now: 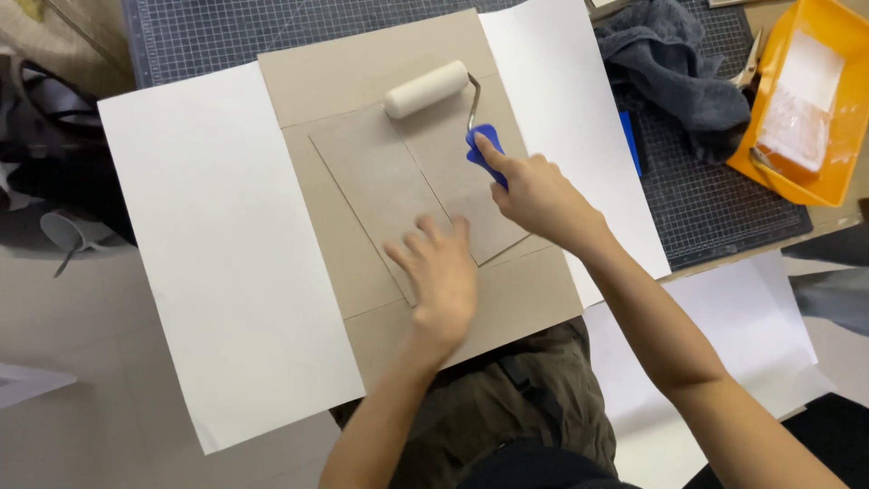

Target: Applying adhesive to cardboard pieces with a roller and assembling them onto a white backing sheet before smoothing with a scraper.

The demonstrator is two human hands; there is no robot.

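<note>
The right hand [540, 195] has its fingers [493, 149] wrapped round the blue handle [482, 154] of a paint roller [425, 90], forefinger stretched along the grip. From the handle a bent wire arm runs up to the white foam sleeve, which lies on a grey board [380, 172] just beyond the fingertips. The left hand [439, 272] holds nothing: its fingers [425, 243] are spread flat, pressing down on the near part of the same board, close beside the right wrist.

The grey board lies skewed on a larger sheet of brown card [362, 63], whose edges show all round it. Under the card are white sheets of paper [226, 272]: a broad one runs out well to the left of the left hand, another shows past the right hand, and more lie nearer the person on the right. Beneath everything, beyond the roller, is a dark gridded cutting mat [208, 36] on the worktop [109, 426]. The paper to the left of the hands is bare and offers wide room; the card's near edge reaches the person's lap.

Well to the right of the right hand a dark grey cloth [679, 63] lies crumpled on the mat. Further right stands an orange tray [846, 36]; in it is a pale, whitish pool or film, too unclear to tell. To the far left, dark objects and a white spoon-like thing [63, 234] lie off the paper.
</note>
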